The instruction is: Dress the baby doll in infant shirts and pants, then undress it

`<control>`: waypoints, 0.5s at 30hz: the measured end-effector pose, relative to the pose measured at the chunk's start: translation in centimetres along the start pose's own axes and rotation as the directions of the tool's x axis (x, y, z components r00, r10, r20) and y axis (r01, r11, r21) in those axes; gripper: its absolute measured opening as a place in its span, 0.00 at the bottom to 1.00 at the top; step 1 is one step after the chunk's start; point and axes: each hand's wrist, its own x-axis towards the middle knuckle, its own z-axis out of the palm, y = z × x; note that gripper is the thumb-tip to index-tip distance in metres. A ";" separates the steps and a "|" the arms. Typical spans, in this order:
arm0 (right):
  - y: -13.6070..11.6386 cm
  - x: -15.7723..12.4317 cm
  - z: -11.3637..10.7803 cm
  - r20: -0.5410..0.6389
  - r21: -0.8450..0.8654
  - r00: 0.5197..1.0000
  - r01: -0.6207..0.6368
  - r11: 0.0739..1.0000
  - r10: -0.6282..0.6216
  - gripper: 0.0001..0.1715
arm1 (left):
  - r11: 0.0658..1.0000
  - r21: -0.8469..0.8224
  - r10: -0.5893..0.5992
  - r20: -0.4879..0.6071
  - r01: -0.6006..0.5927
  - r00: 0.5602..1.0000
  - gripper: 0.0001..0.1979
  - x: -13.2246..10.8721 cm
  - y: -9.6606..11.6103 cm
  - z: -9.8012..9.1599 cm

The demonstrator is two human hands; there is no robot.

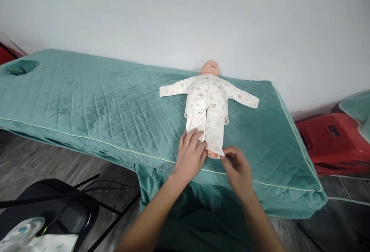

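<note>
A baby doll lies on its back on the green quilted bed, its head towards the wall. It wears a white printed jacket with both sleeves spread out and white printed trousers. My left hand lies over the lower end of the trouser leg on the left, fingers spread on the cloth. With thumb and forefinger, my right hand pinches the hem corner of the other trouser leg. The doll's toes show under that hem, between my hands.
The bed stretches far to the left, with a face hole at that end. A white wall stands behind it. A red plastic chair is at the right, a black chair at the lower left.
</note>
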 end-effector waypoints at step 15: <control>2.1 -1.0 -0.4 0.083 -0.393 0.989 0.146 0.908 -0.123 0.06 | 0.994 -0.112 -0.007 -0.167 -0.012 0.986 0.12 -3.1 -0.3 0.5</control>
